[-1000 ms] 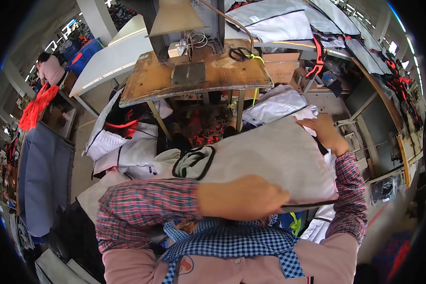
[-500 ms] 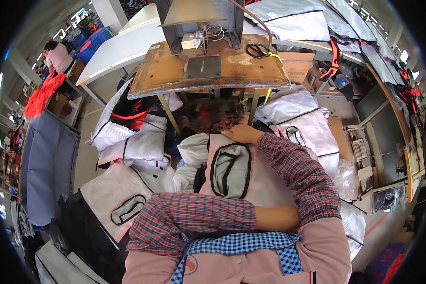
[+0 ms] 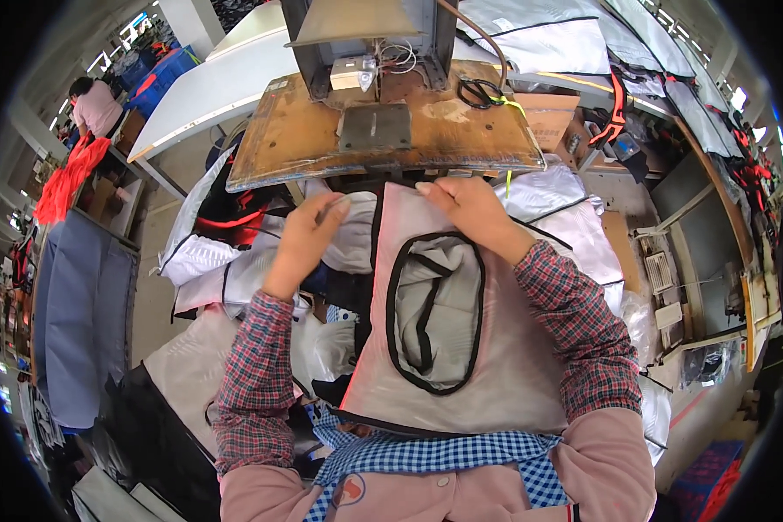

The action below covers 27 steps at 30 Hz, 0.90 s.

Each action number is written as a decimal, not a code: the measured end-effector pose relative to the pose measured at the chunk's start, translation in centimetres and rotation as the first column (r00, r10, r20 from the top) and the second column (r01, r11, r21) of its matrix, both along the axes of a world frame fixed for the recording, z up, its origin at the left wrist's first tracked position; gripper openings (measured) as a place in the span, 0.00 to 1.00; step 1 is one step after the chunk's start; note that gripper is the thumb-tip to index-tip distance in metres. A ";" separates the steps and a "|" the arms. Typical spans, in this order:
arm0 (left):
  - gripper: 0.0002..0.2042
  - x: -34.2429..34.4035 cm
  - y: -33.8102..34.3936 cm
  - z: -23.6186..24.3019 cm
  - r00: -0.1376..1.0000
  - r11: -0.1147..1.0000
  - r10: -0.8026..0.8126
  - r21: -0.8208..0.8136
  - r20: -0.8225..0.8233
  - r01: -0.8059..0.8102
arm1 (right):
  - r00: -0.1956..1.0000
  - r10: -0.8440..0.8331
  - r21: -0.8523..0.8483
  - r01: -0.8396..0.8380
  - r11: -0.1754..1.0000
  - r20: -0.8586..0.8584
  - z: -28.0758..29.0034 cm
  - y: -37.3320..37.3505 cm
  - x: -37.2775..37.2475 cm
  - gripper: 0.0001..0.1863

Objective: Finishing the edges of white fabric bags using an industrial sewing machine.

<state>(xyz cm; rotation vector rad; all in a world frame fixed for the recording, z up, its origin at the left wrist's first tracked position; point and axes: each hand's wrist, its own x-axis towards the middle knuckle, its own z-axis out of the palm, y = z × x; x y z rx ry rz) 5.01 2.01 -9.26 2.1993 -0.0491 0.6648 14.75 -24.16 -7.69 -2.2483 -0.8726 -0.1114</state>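
Note:
A large white fabric piece (image 3: pixel 518 365) with black edging lies across my lap and rises toward the table. Its oval opening (image 3: pixel 452 331) is bound in black and shows loose pale cloth inside. My right hand (image 3: pixel 483 213) pinches the piece's far edge between thumb and fingers. Left of it, my left hand (image 3: pixel 303 244) is closed, thumb against fingers, at the edge of a bunched white fabric part (image 3: pixel 357 239). Whether that part belongs to the same piece, I cannot tell. Both hands are just short of the table's near edge.
A worn wooden machine table (image 3: pixel 304 130) stands ahead, bearing a metal plate (image 3: pixel 374 127) and black-handled scissors (image 3: pixel 483 93). White fabric pieces (image 3: pixel 574 235) are heaped on the right, with more on the left. A person (image 3: pixel 96 109) works at the far left.
My left arm, folded across my body before, has swung out forward and left, bringing its hand into view. The white piece has spread wider and nearer me; my right hand is still at its far edge.

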 end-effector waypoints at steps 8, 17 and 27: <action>0.12 -4.4 -5.4 -8.8 0.826 0.830 -0.555 -0.136 -0.100 0.541 | 0.998 -0.047 0.044 0.049 0.998 -0.047 0.8 -0.2 1.6 0.26; 0.19 -4.0 -1.3 -3.8 -0.002 0.367 -0.571 -0.257 -0.821 0.894 | 0.993 -0.098 0.002 0.098 0.995 0.059 3.7 -0.5 2.5 0.26; 0.19 7.8 -0.9 7.7 0.932 0.852 -0.256 -0.515 -0.257 0.092 | 0.979 -0.044 -0.068 0.058 0.996 0.197 6.7 2.5 4.8 0.26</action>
